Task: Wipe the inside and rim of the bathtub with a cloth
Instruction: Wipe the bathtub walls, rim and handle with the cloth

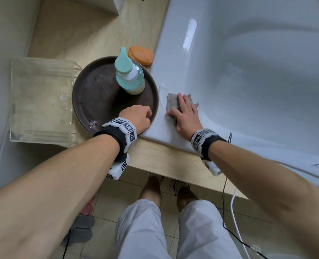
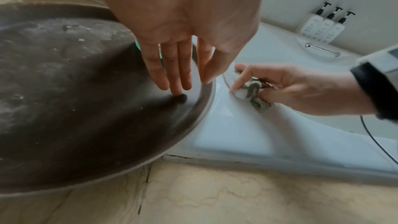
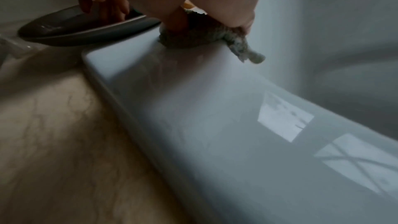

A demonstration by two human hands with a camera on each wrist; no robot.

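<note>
Right hand (image 1: 185, 116), fingers spread, presses grey cloth (image 1: 171, 102) on bathtub rim (image 1: 166, 131); left hand (image 1: 137, 116), fingers relaxed, touches brown tray (image 1: 91, 101).

No legible text was found. The three white pump bottles with black heads (image 2: 320, 28) carried dark label print, too small and blurred to be read.

The bathtub (image 1: 229, 75) is glossy and smooth, the cloth (image 1: 173, 101) coarse and woven, the round tray (image 1: 98, 101) matt, dark and scuffed.
</note>
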